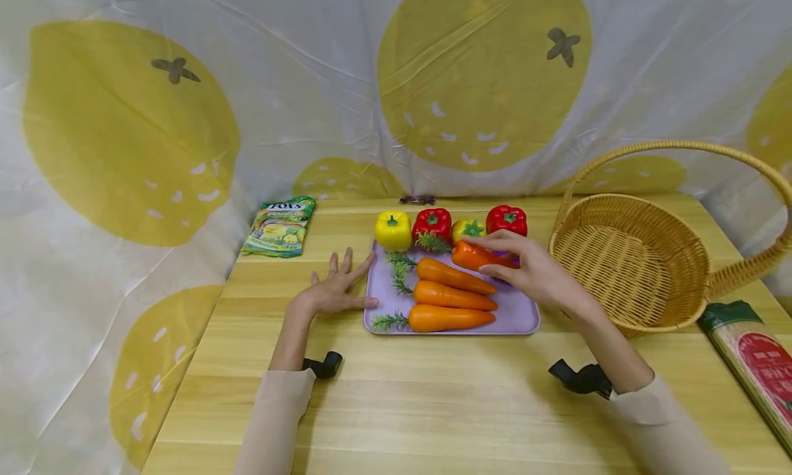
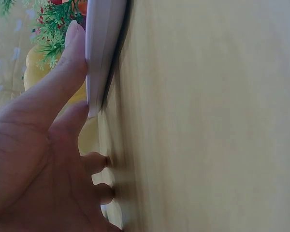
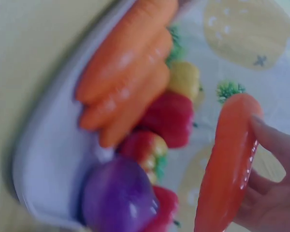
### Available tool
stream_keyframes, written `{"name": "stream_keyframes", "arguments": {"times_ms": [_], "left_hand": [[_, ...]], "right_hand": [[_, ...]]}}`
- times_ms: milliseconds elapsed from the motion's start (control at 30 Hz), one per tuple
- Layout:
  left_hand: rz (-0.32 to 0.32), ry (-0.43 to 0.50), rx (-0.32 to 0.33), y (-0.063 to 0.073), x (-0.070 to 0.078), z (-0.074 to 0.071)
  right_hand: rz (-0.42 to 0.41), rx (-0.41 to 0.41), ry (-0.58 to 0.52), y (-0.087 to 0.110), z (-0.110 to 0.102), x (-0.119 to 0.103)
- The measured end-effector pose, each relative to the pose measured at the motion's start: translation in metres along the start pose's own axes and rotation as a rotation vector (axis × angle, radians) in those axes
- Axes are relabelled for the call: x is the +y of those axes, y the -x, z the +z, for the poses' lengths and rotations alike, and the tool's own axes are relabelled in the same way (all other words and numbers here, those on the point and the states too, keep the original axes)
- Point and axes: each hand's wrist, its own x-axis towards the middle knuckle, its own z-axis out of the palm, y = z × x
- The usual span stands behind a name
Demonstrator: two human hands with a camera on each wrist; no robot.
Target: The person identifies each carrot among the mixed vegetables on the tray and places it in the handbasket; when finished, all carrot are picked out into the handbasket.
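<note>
Left hand [image 1: 334, 291]: spread wide, touching left edge of tray [image 1: 515, 315]
Right hand [image 1: 527, 267]: half-closed, pinching carrot [image 1: 470, 256] above tray

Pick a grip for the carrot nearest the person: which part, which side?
Nearest carrot: I'd grip the thick body just right of its leaves, from above, across its length. It lies on the tray, tapers rightward, and the next carrot sits close on its far side.
</note>
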Motion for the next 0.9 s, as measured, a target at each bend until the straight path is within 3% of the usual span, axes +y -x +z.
{"name": "stream_keyframes", "arguments": {"times_ms": [167,333,533,700,900], "left_hand": [[0.0,0.0,0.001,0.001,-0.002,0.0],[0.003,0.0,-0.001,0.0,-0.001,0.0],[0.003,0.006,-0.003,0.001,0.001,0.0],[0.0,0.015,-0.004,0.0,-0.002,0.0],[-0.001,0.016,0.001,0.0,-0.001,0.0]], "right_hand": [[0.032,0.022,0.035,0.013,-0.033,-0.003],[0.139,0.039,0.068,0.028,-0.069,0.004],[0.183,0.06,0.097,0.04,-0.106,0.026],[0.211,0.066,0.053,0.048,-0.132,0.048],[0.262,0.014,0.083,0.054,-0.157,0.071]]}}
